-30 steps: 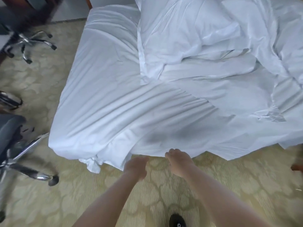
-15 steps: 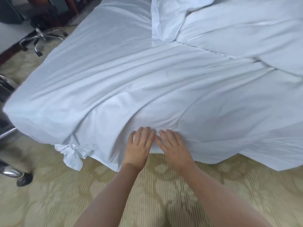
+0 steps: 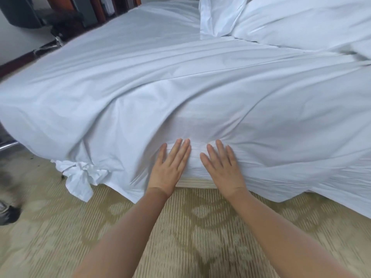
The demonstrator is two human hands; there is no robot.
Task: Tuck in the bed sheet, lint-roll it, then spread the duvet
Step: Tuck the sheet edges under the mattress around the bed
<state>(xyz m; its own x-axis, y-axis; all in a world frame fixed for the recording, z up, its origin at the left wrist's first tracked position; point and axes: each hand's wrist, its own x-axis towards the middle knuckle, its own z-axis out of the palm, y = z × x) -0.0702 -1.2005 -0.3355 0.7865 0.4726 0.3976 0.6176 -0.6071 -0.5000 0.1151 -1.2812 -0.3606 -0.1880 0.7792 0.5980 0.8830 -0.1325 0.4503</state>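
A white bed sheet point(image 3: 140, 81) covers the mattress and hangs loose over its near side, wrinkled and bunched. My left hand point(image 3: 170, 167) and my right hand point(image 3: 222, 167) press flat against the hanging sheet at the bed's side, fingers straight and pointing up, a small gap between them. Between and below the hands the sheet is pushed in, and a strip of the bed base point(image 3: 196, 181) shows. A knotted sheet corner point(image 3: 80, 175) dangles at the left. The white duvet point(image 3: 301, 21) lies heaped at the top right of the bed.
Patterned beige carpet point(image 3: 190, 227) lies under my arms. Chair legs and casters point(image 3: 8, 213) stand at the far left by the bed corner. Dark wooden furniture point(image 3: 84, 9) and another chair base point(image 3: 56, 41) are beyond the bed's far left side.
Both hands went from the sheet's lower hem up onto the bed's side, opened flat and pushed the sheet inward. The view has moved closer and lower toward the bed.
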